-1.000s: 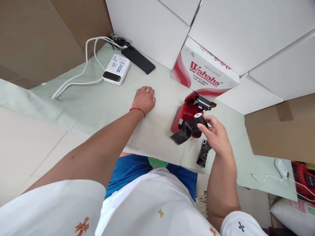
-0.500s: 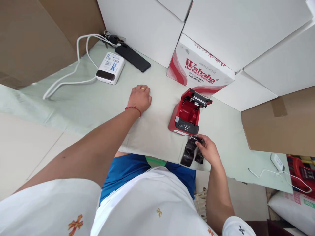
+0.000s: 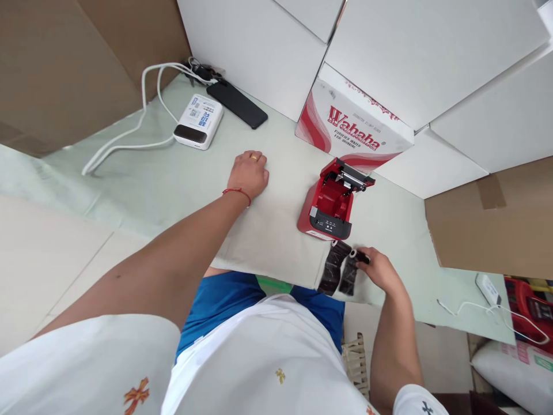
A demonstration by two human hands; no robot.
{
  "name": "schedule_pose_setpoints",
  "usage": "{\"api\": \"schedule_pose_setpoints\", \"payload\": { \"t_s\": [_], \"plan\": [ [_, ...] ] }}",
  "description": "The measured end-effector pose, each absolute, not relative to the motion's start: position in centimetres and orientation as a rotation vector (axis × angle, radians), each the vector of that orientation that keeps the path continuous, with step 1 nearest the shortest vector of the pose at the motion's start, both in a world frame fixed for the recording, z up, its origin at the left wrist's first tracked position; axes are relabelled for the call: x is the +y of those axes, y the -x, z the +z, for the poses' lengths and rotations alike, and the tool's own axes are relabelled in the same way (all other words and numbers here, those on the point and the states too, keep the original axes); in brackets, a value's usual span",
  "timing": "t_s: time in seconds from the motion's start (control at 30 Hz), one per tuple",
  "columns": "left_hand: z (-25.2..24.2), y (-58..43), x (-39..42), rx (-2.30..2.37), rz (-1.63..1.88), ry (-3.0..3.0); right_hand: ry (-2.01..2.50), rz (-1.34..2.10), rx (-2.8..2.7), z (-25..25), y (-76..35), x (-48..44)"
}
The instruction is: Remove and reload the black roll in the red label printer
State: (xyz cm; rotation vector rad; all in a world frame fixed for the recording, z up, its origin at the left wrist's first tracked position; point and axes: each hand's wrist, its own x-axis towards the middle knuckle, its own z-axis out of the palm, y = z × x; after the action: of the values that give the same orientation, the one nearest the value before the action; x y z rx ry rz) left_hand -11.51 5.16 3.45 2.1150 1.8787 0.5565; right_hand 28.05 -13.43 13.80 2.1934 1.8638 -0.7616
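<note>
My right hand (image 3: 377, 270) pinches a small black roll (image 3: 362, 257) with a white core at one end. Dark shiny film (image 3: 348, 279) hangs from it toward the front edge of the table. Just left of that, another black roll with a light core (image 3: 342, 249) lies by the edge, its loose film (image 3: 330, 275) spread in front. A red printer (image 3: 307, 214) with its lid raised stands behind the rolls; its bay looks empty. My left hand (image 3: 249, 175) rests on the cloth left of the printer, fingers curled under, with nothing visible in it.
Behind the printer stands a Wahaha water carton (image 3: 354, 124) against white boxes (image 3: 371, 46). A white device (image 3: 199, 121) with a cable (image 3: 142, 104), a black phone (image 3: 237, 104) and keys (image 3: 203, 70) lie back left. Brown cartons (image 3: 492, 213) flank both sides.
My right hand has moved slightly right and down with the small black roll, drawing it apart from the other roll. My left hand stays on the cloth; the view has shifted a little.
</note>
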Motion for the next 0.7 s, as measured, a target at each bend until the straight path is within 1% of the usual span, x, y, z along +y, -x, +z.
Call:
{"api": "schedule_pose_setpoints", "payload": {
  "t_s": [0.07,0.13,0.23,0.3,0.4,0.47,0.6,0.7],
  "plan": [
    [3.5,11.5,5.2,1.885,0.551,-2.117,-1.994,-1.133,1.931,17.2,-28.0,-13.7],
    [3.5,11.5,5.2,1.893,0.545,-2.127,-1.807,-1.347,2.026,21.1,-27.8,-13.7],
    [3.4,11.5,5.2,1.9,0.537,-2.139,-1.601,-1.457,2.159,25.3,-26.9,-12.6],
    [3.3,11.5,5.2,1.899,0.543,-2.137,-1.642,-1.434,2.24,25.8,-25.6,-11.1],
    [3.2,11.5,5.2,1.888,0.568,-2.119,-1.957,-1.247,2.291,23.7,-22.8,-8.3],
    [3.1,11.5,5.2,1.879,0.585,-2.106,-2.135,-1.009,2.275,21.6,-20.5,-6.5],
    [2.9,11.6,5.3,1.873,0.591,-2.101,-2.127,-0.428,2.25,19.0,-16.3,-3.7],
    [3.0,11.6,5.3,1.876,0.579,-2.104,-2.061,-0.237,2.075,18.5,-14.5,-2.4]
  ]
}}
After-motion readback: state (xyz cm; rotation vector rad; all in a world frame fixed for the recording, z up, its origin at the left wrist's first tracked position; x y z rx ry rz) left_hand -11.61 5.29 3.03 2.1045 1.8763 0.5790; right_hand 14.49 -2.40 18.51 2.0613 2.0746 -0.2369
